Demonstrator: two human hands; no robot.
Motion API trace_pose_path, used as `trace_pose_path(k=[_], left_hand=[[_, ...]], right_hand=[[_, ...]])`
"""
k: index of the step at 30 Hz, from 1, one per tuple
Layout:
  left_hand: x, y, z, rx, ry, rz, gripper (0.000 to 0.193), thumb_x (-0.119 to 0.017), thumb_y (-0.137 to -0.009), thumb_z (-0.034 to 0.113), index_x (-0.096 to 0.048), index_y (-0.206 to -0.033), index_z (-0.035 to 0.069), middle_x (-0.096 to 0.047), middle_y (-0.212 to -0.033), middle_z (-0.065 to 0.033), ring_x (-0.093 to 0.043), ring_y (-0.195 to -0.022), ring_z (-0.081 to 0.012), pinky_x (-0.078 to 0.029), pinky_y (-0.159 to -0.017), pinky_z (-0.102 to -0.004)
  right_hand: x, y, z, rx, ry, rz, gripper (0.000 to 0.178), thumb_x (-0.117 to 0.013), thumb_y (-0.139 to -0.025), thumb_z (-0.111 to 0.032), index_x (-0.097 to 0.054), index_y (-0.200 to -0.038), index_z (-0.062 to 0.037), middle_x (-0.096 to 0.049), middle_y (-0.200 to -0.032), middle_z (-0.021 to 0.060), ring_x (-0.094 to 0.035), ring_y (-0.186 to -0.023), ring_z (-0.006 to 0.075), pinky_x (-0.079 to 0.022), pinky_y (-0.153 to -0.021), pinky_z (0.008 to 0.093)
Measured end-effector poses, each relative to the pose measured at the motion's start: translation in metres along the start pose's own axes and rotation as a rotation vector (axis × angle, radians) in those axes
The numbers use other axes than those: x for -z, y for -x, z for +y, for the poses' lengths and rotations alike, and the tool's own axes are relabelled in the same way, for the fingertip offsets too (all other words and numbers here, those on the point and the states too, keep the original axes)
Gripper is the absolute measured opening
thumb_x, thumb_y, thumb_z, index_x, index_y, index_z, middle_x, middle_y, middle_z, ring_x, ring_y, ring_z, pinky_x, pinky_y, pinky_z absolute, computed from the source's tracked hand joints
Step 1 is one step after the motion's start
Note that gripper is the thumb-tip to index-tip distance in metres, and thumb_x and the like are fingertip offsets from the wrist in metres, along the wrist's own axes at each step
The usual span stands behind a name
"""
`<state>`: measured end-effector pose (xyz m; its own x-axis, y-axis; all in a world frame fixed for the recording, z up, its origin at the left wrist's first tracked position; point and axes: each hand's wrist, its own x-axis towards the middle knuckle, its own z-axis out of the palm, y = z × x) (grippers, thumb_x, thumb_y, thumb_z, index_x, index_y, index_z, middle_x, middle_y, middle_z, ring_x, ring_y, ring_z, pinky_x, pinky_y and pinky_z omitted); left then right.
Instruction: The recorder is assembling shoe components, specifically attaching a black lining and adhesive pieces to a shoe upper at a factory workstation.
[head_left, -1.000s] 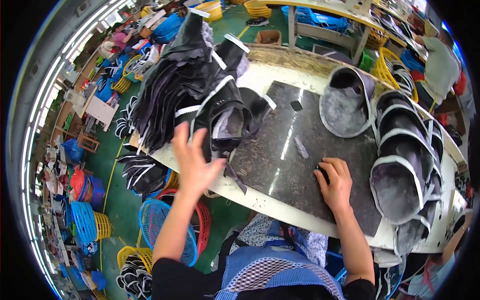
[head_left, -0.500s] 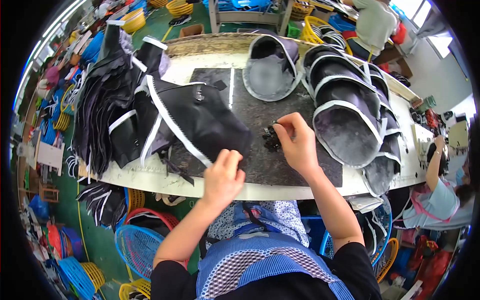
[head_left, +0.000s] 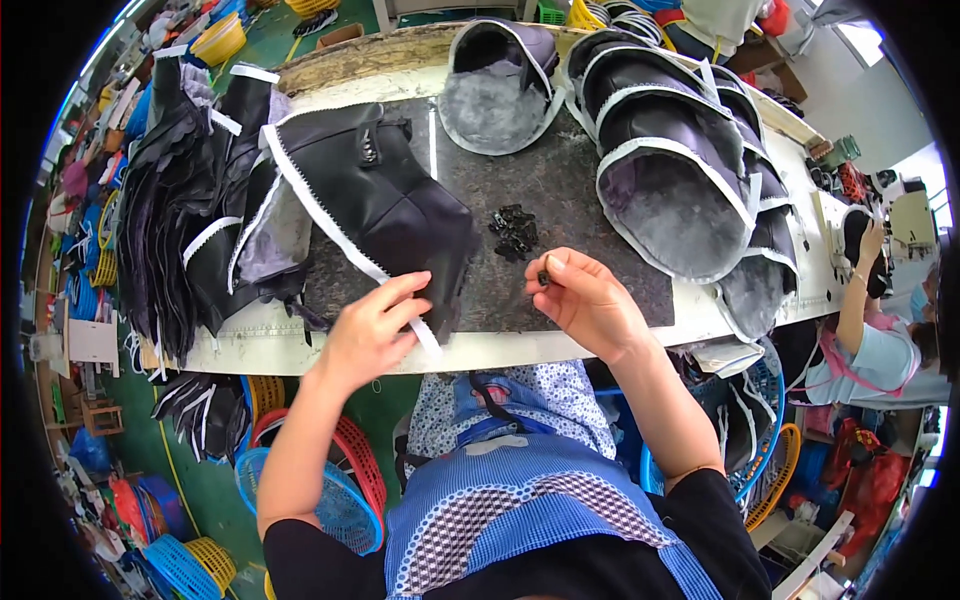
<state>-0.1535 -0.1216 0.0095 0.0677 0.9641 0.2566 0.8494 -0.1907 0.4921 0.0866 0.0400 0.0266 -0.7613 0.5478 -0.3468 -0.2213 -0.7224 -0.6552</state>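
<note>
A black leather boot upper [head_left: 400, 200] with white zipper tape [head_left: 315, 205] along its edge lies flat on a dark work mat [head_left: 570, 200]. My left hand [head_left: 372, 335] rests at its near edge, fingers apart and touching the leather beside the tape. Between the thumb and fingers of my right hand [head_left: 590, 305] is a small black piece [head_left: 543, 278], mostly hidden by the fingertips. Just beyond that hand sits a little pile of shiny black pieces [head_left: 512, 232]. A small dark, ridged fitting [head_left: 370, 145] shows on the upper's far part.
Fur-lined black uppers [head_left: 675, 210] are stacked at the right, and a single one [head_left: 495, 95] stands at the back. Many flat black uppers [head_left: 165, 220] hang in a heap at the left. Baskets [head_left: 310, 500] stand below the table's near edge [head_left: 500, 355]. A co-worker [head_left: 880, 345] sits far right.
My right hand has drawn back from the pile with a small black piece. The left hand has shifted left along the upper, and its fingers have spread. The upper lies turned slightly.
</note>
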Motion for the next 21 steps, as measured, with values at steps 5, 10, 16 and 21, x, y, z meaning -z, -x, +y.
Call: trace_pose_path(k=[5,10,16,21], left_hand=[[0.008,-0.015,-0.008,-0.015,0.183,0.037,0.011,-0.067,-0.082,0.007,-0.067,-0.09,0.0,-0.067,-0.102,-0.009,-0.067,-0.076,-0.0253,-0.054,-0.069,-0.0319],[-0.012,-0.033,0.02,0.202,0.366,0.236,0.013,-0.068,-0.085,0.009,-0.065,-0.086,-0.003,-0.065,-0.088,-0.008,-0.061,-0.063,-0.0168,-0.047,-0.058,-0.0277],[-0.008,-0.035,0.037,0.173,0.203,0.649,0.016,-0.072,-0.079,0.003,-0.064,-0.092,0.001,-0.06,-0.093,-0.009,-0.058,-0.075,-0.0181,-0.048,-0.065,-0.0284],[-0.018,-0.019,0.054,0.392,0.611,0.651,0.022,-0.071,-0.081,0.0,-0.061,-0.101,0.002,-0.062,-0.084,-0.0067,-0.061,-0.07,-0.0127,-0.049,-0.062,-0.0244]], right_hand=[[0.002,-0.003,0.008,0.018,0.002,-0.058,0.013,-0.063,-0.093,-0.016,-0.064,-0.098,-0.0046,-0.063,-0.085,-0.0002,-0.06,-0.076,0.0064,-0.049,-0.073,0.0215],[-0.012,0.0,0.014,0.196,0.345,0.04,0.011,-0.063,-0.092,-0.014,-0.065,-0.095,-0.0038,-0.064,-0.098,0.0027,-0.06,-0.081,0.006,-0.049,-0.077,0.0219],[-0.044,-0.021,0.017,0.135,0.498,-0.197,0.008,-0.062,-0.091,-0.005,-0.061,-0.092,0.0026,-0.06,-0.118,0.0121,-0.063,-0.104,0.0179,-0.048,-0.087,0.0259],[-0.064,-0.019,0.013,0.23,0.498,-0.208,0.008,-0.061,-0.092,-0.005,-0.061,-0.093,0.0031,-0.062,-0.112,0.0106,-0.062,-0.098,0.0135,-0.048,-0.087,0.0252]])
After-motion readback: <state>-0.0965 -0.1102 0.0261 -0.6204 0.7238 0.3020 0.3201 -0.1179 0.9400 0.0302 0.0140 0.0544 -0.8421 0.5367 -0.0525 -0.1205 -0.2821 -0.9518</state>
